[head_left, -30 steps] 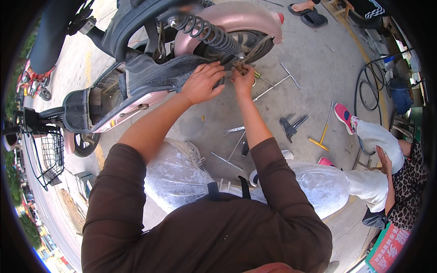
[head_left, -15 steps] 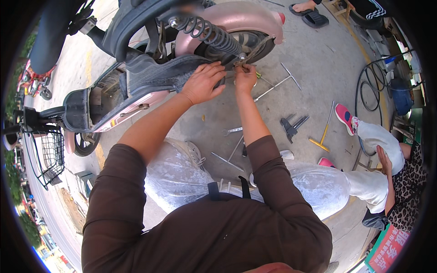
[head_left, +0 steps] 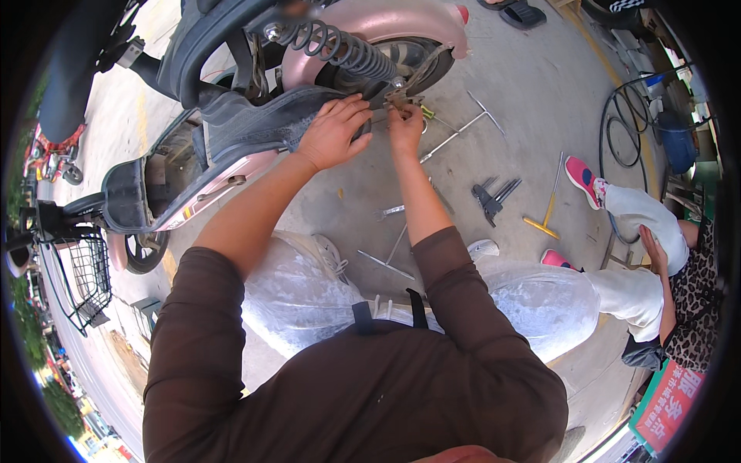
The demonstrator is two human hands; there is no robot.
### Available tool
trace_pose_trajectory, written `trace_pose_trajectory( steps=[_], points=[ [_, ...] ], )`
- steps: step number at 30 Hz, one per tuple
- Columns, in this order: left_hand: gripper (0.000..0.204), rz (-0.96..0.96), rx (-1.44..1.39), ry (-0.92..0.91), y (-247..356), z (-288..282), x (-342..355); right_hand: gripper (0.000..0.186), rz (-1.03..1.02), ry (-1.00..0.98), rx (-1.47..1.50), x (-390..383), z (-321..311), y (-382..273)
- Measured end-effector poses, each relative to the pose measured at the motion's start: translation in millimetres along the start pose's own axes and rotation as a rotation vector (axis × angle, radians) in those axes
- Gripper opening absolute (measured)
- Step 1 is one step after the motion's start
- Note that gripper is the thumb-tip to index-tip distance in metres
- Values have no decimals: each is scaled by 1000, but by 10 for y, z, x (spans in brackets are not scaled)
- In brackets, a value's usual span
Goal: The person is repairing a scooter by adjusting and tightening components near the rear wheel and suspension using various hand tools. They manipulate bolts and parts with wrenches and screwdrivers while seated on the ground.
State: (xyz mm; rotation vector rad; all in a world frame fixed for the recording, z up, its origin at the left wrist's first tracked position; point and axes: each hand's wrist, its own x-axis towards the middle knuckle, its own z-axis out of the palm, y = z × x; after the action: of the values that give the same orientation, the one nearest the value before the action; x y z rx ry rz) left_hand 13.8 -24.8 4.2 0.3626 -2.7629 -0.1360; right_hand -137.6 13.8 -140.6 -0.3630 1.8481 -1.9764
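Observation:
A pink scooter [head_left: 258, 170] leans across the upper left, its rear wheel [head_left: 438, 77] under a pink fender [head_left: 401, 27]. My left hand [head_left: 334, 133] lies with outstretched fingers on the dark plastic side panel [head_left: 251, 127]. Below the lower end of the coil-spring shock absorber [head_left: 340, 52], my right hand [head_left: 404, 133] has its fingertips pinched at a worn metal bracket [head_left: 398, 98] by the wheel hub. What sits between those fingertips is hidden. Beside that hand is a green-handled tool [head_left: 428, 113].
On the concrete lie a T-handle wrench [head_left: 463, 125], a spanner [head_left: 392, 210], another T-shaped tool [head_left: 386, 265], dark metal tools [head_left: 494, 202] and a yellow-handled T tool [head_left: 549, 212]. A person in pink shoes [head_left: 583, 181] sits at right, near a coiled black hose [head_left: 617, 127].
The whole view has shifted slightly. My right fingers sit a little lower from the shock's bottom bolt, and more of the bracket shows. My left hand stays on the panel.

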Motion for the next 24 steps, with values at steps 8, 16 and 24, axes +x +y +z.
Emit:
trace_pose_trajectory(
  steps=[8,16,24],
  points=[
    [38,-2,2,7,-15,36,-25,24,-118,-9,-889,-128,-1699,888],
    [37,16,6,14,9,42,39,17,-165,-181,-1235,-145,-2558,948],
    [36,18,42,7,-2,30,27,16,-279,-108,-1090,-396,-2196,773]
  ],
)
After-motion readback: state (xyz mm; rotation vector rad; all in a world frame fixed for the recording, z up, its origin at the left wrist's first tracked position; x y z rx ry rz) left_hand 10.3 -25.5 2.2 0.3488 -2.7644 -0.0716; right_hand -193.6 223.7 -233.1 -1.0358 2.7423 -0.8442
